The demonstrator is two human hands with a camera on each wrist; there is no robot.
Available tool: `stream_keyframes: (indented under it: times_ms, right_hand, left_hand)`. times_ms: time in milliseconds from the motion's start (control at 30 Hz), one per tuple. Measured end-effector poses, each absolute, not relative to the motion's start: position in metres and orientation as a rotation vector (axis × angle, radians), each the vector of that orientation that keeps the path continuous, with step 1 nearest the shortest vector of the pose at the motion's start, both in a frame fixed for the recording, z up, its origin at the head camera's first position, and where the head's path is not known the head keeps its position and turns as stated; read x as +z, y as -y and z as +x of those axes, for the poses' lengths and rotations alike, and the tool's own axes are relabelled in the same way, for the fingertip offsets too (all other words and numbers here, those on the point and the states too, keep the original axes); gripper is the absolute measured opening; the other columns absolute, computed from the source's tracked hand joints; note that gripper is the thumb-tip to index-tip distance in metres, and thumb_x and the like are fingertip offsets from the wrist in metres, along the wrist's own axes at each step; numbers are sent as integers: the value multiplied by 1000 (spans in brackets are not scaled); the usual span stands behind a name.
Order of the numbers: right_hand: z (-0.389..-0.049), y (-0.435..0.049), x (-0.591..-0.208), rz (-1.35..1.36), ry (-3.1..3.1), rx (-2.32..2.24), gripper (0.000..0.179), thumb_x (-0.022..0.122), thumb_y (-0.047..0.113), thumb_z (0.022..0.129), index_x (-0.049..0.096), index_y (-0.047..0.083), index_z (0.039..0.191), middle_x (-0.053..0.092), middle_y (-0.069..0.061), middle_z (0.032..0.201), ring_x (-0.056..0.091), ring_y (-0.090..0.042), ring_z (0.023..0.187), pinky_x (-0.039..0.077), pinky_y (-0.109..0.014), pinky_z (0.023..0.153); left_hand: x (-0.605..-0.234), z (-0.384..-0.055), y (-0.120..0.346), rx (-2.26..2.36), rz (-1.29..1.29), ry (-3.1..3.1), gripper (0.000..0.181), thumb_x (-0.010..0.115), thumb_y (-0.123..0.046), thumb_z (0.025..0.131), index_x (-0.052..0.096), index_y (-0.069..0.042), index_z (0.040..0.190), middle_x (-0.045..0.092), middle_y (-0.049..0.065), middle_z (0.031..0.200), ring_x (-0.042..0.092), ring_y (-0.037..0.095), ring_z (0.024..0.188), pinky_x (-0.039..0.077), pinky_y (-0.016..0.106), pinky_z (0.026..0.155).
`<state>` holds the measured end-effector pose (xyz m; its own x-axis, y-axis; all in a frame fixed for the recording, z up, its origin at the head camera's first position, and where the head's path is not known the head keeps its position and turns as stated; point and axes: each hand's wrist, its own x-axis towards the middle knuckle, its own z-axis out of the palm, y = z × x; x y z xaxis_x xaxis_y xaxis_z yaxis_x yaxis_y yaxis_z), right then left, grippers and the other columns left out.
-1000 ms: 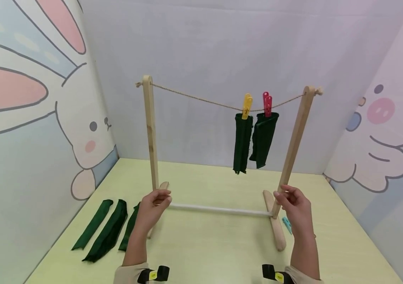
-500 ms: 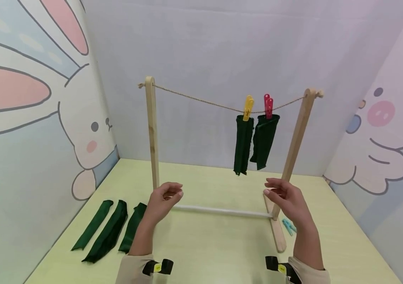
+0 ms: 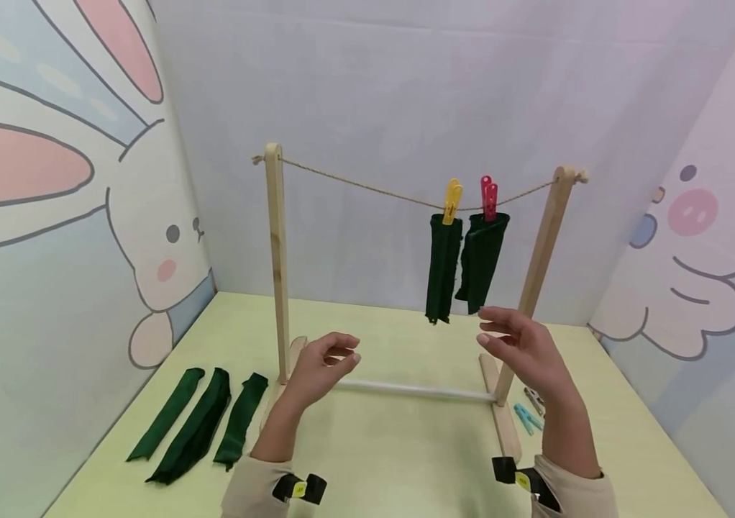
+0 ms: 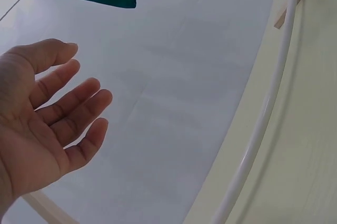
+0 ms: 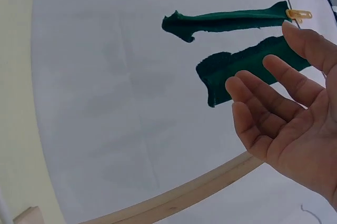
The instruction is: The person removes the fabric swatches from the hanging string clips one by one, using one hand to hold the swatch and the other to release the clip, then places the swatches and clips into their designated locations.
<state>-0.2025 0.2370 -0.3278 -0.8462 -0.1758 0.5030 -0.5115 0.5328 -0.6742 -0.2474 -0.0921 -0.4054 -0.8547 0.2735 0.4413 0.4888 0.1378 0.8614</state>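
Two dark green cloth strips hang from a rope (image 3: 367, 188) strung between wooden posts. The left hanging strip (image 3: 443, 270) is held by a yellow clothespin (image 3: 452, 202), the right hanging strip (image 3: 482, 259) by a red clothespin (image 3: 489, 198). My left hand (image 3: 321, 370) is in the air in front of the rack's left side, fingers loosely bent, holding nothing. Just below the right strip, my right hand (image 3: 523, 349) is raised with relaxed fingers and nothing in it; in the right wrist view its fingers (image 5: 274, 92) overlap the strip, and contact cannot be told.
Several green strips (image 3: 189, 428) lie on the table left of the rack. Light blue clothespins (image 3: 526, 417) and a brownish clothespin (image 3: 534, 400) lie beyond the right foot (image 3: 503, 424). A white rod (image 3: 419, 391) joins the posts low down. Cartoon-printed walls stand on both sides.
Both hands have left the rack's posts and moved inward; the right hand has also risen. The clothespins at right have come into fuller view. The hanging strips stay on the rope.
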Motion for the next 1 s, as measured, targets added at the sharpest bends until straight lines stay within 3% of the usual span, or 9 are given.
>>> stream_keyframes:
  times_ms: [233,533,767,1000]
  right_hand:
    - [-209,-229,-314,632,2322,1184,39,64,3,87,52,-3,124,57,-18,118,58,-25,100,46,-16,78]
    - [-211,-219,-296,703,2156,1235,43,63,-8,84,51,-3,125,54,-19,122,58,-12,103,44,-16,82]
    - [-213,-216,-284,754,2089,1184,41,62,-10,83,51,-6,123,54,-21,120,58,-15,104,45,-18,83]
    - [-213,-210,-267,832,2016,1156,40,62,-14,81,52,-9,120,54,-26,116,58,-16,102,45,-19,82]
  left_hand:
    - [-400,-248,74,-1772,-768,2253,20,67,-9,86,65,-8,107,64,2,103,61,17,92,49,33,76]
    - [-367,-236,58,-1808,-851,2192,22,64,-1,86,62,3,107,62,14,106,61,30,94,49,35,75]
    - [-382,-259,47,-1787,-864,2213,22,67,-11,86,64,-7,108,64,4,103,62,18,92,49,32,75]
    - [-378,-267,37,-1777,-914,2209,23,66,-16,87,64,-9,109,63,0,104,61,12,92,50,31,75]
